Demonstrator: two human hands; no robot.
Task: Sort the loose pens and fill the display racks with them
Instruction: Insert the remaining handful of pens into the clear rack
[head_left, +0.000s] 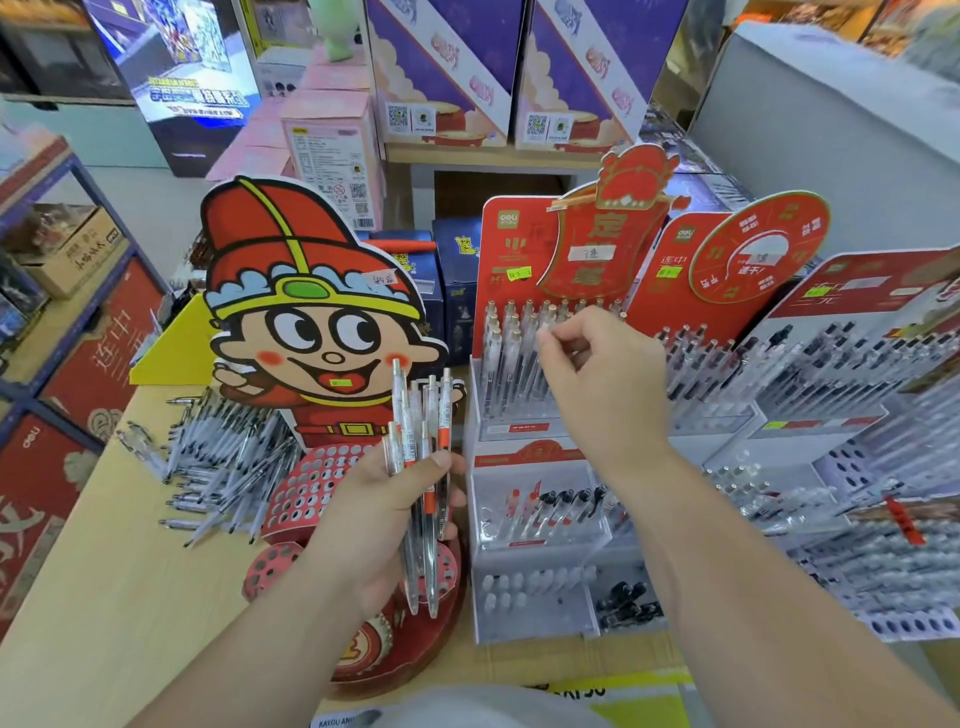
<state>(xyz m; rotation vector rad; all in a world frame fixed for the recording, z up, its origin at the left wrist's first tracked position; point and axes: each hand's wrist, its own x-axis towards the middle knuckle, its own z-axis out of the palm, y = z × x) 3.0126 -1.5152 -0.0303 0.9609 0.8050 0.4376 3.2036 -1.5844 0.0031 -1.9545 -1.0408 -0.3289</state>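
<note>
My left hand (387, 512) grips a bunch of clear pens (421, 447) with orange grips, held upright in front of the cartoon-boy rack (311, 488). My right hand (602, 384) reaches over the red rack (511, 244) and pinches the top of one clear pen (543, 332) standing in its upper tier. More clear pens stand in that tier. A heap of loose pens (223, 467) lies on the wooden table to the left.
The rack's lower tiers (535, 530) hold a few red and black pens. Further racks with dark pens (810, 374) stand to the right. Boxes and a yellow card stand behind. A shelf unit (62, 312) runs along the left.
</note>
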